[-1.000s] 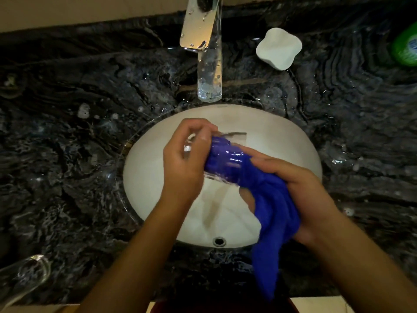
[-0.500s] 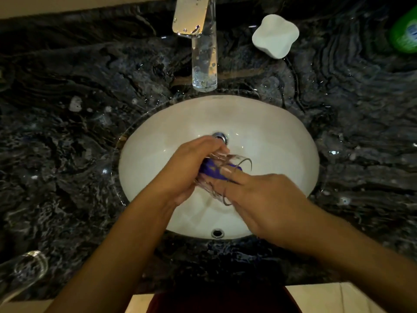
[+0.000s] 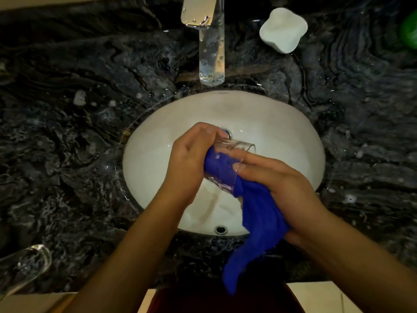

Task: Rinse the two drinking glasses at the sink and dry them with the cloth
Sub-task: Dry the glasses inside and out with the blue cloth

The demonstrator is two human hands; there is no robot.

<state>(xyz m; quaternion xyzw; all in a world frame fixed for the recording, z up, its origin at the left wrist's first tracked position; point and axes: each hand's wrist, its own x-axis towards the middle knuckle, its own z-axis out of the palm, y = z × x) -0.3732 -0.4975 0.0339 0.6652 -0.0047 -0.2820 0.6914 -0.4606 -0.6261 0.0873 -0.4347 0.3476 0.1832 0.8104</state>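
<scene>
dark marble counter [image 3: 67, 154] | white oval sink [image 3: 158, 159], no water pooled | blue cloth [image 3: 259, 218] stuffed in tilted glass [image 3: 228, 163] over the basin, tail hanging | left hand [image 3: 189, 161] fingers curled round glass base | right hand [image 3: 284, 184] grips cloth, thumb on rim | second glass [image 3: 24, 265] cut off lower left | green item [image 3: 409, 32] cropped, no writing legible

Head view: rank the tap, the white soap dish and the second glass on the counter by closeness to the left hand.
From the left hand:
1. Tap, straight behind the basin.
2. White soap dish, back right on the counter.
3. Second glass, front left corner.
</scene>
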